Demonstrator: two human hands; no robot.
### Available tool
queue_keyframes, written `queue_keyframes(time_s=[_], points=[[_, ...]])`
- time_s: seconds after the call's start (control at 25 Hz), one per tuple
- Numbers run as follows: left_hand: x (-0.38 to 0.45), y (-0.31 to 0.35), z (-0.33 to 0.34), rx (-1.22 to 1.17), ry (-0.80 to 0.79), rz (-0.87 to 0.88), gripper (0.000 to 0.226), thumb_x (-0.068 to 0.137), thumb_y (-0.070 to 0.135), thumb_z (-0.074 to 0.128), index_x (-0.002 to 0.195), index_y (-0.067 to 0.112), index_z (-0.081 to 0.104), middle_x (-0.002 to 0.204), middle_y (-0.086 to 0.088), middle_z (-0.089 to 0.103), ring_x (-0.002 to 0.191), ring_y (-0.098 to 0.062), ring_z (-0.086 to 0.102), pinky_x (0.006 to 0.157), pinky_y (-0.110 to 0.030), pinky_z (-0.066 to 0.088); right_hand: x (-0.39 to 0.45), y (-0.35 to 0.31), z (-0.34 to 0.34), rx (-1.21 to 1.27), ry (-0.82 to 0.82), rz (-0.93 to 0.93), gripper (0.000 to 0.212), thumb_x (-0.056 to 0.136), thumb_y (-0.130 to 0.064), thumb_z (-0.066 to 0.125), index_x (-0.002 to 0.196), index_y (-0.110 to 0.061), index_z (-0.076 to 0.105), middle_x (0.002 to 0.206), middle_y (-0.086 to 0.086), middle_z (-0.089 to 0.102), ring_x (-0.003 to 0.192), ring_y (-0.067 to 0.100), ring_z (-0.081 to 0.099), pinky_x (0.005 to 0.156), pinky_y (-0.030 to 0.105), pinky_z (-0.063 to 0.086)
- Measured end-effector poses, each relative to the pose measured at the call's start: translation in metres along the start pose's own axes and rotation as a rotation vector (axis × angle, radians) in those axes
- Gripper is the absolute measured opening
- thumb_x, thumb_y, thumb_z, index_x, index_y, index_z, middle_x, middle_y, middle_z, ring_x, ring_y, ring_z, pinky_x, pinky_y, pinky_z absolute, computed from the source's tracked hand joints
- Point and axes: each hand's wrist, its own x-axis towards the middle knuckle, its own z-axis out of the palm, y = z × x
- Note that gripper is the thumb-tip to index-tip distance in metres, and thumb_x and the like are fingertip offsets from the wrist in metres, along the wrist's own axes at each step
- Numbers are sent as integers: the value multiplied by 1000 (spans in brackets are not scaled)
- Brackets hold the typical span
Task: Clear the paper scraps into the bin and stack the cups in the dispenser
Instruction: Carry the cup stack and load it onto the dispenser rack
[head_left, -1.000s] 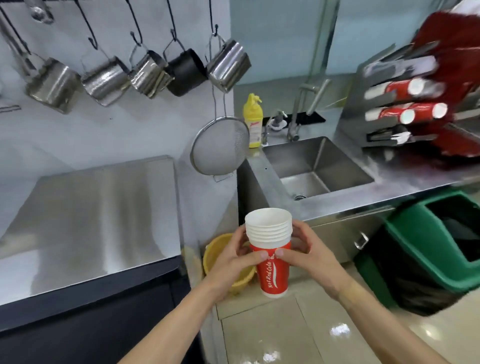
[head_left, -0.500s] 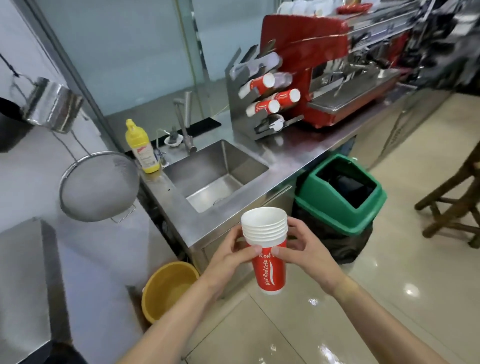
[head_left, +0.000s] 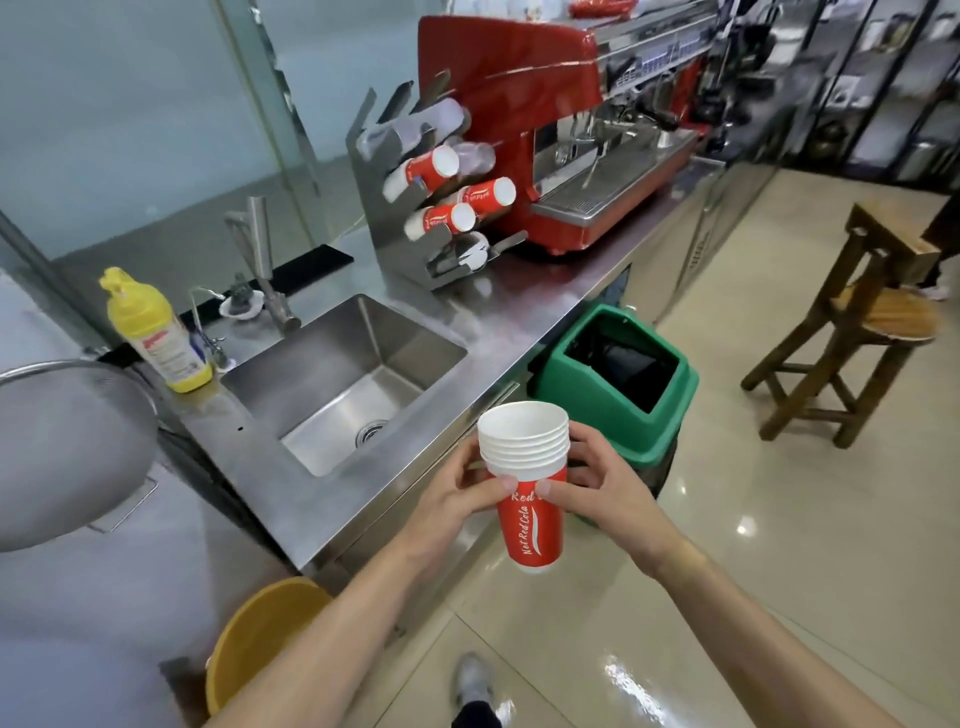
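Both hands, left hand (head_left: 457, 499) and right hand (head_left: 597, 483), are gripping the cup stack (head_left: 527, 483) with closed fingers, in front of the counter (head_left: 519, 317); I think sliding it squarely into the dispenser (head_left: 410, 197) is best.

sink (head_left: 332, 364) set in the counter (head_left: 291, 499), dispenser (head_left: 415, 208) behind it, bin (head_left: 654, 431) on the floor right of the counter.

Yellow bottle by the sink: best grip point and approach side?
Grip the yellow bottle around its mid-body, below the narrow cap, coming from the sink side. It stands upright near the counter's back edge, with a small tap just to its right and the wall behind, so the front is probably the clearest way in.
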Motion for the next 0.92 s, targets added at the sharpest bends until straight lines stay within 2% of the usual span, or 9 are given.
queue_keyframes(time_s=[0.08, 0.28, 0.4, 0.52, 0.64, 0.76, 0.84, 0.92], points=[[24, 2, -12, -11, -25, -3, 64, 71, 28, 77, 131, 31, 55, 116, 12, 74, 109, -7, 68, 83, -23, 57, 23, -1, 1, 10, 14, 6, 68, 68, -27, 87, 127, -42, 55, 119, -8, 69, 104, 13, 70, 80, 24, 57], [84, 4, -48, -43, -53, -32, 72, 66, 35, 79, 133, 26, 55, 121, 6, 73, 112, -12, 68, 85, -27, 56, 83, -10, 4, -14, 35, 33, 68, 73, -20, 86, 131, -36, 53, 123, 0, 67, 106, 18, 70, 88, 32, 56], [116, 1, -70, -51, -74, -52, 73, 67, 35, 80, 135, 26, 54, 126, 1, 70, 115, -15, 67, 87, -28, 56, 114, -11, 8, -16, 56, 57, 68, 76, -14, 85, 133, -33, 52, 123, 0, 66, 106, 17, 70, 85, 30, 57], [144, -1, -82, -57, -94, -53, 74, 68, 35, 81, 136, 26, 54, 128, -4, 70, 117, -21, 66, 95, -37, 55, 138, -10, 8, -2, 76, 75, 67, 76, -13, 84, 132, -32, 53, 121, -1, 67, 104, 15, 71, 77, 23, 58], [168, -2, -89, -78, -107, -61, 69, 70, 34, 80, 135, 28, 56, 124, -9, 71, 114, -25, 67, 98, -46, 52, 160, -11, 2, -17, 77, 81, 65, 76, -20, 86, 130, -38, 54, 120, -4, 68, 107, 16, 70, 80, 27, 59], [194, 0, -92, -77, -128, -63, 65, 72, 36, 78, 132, 32, 57, 122, -11, 72, 112, -25, 68, 96, -45, 53, 185, -10, -9, -40, 92, 89, 69, 69, -33, 88, 128, -43, 55, 121, -5, 68, 108, 17, 70, 87, 34, 58], [214, 3, -92, -81, -129, -70, 66, 72, 36, 78, 134, 30, 55, 123, -12, 71, 113, -28, 67, 96, -42, 55, 205, -7, -20, -33, 84, 84, 69, 69, -34, 88, 128, -43, 55, 121, -5, 68, 107, 18, 70, 86, 33, 59], [235, 5, -91, -98, -116, -79, 63, 74, 29, 77, 133, 26, 54, 117, -8, 75, 106, -22, 71, 86, -32, 59, 227, -7, -33, -24, 59, 74, 67, 71, -30, 88, 128, -42, 56, 119, -7, 70, 107, 19, 71, 83, 31, 60]])
